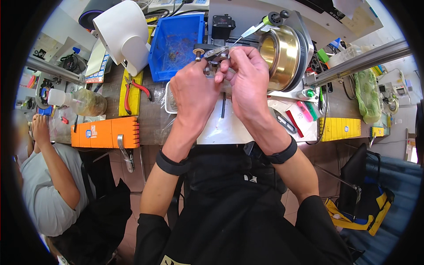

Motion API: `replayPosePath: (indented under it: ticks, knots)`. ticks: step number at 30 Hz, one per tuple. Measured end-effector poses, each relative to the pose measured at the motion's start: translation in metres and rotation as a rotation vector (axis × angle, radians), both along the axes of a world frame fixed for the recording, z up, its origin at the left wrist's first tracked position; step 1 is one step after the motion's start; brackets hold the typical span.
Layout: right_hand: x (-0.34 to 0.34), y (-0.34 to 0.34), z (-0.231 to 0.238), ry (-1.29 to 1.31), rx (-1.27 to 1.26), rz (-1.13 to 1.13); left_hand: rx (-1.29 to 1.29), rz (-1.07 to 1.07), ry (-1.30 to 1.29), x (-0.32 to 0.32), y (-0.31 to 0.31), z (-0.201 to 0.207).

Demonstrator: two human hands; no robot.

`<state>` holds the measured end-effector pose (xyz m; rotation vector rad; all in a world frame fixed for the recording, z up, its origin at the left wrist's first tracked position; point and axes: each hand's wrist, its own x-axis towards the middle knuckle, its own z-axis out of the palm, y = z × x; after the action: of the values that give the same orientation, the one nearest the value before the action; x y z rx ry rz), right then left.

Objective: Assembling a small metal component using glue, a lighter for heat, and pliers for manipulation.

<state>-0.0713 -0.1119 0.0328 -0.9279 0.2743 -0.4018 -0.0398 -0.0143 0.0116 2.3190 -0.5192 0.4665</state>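
My left hand (194, 90) and my right hand (249, 79) come together at the middle of the workbench, fingertips nearly touching. Both have their fingers closed in a pinch, and whatever lies between them is too small or hidden to name. Just beyond the fingertips stands a small metal fixture (214, 52) with a knob at its left end. A thin pointed tool with a pale green holder (260, 25) slants down toward it from the right. Close to my right hand is a large brass-coloured drum (282, 55). Under my hands lies a white sheet (212, 131) with a dark thin rod (223, 106).
A blue tray (174, 46), a white lamp-like hood (119, 33) and red-handled pliers (129, 93) are at left. A plastic bottle (84, 102) stands farther left, near a co-worker (55, 185). Orange (108, 133) and yellow (340, 130) strips line the bench's front edge.
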Motion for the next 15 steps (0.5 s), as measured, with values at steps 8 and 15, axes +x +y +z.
replayPosePath:
  ticks: [8,15]
  knots:
    - [0.0,0.0,-0.003,-0.011,-0.036,0.004,0.057,-0.081,-0.087,0.009,0.006,-0.005]
    - [-0.003,0.001,-0.01,-0.121,0.083,-0.011,0.026,-0.086,-0.035,0.007,0.006,-0.005]
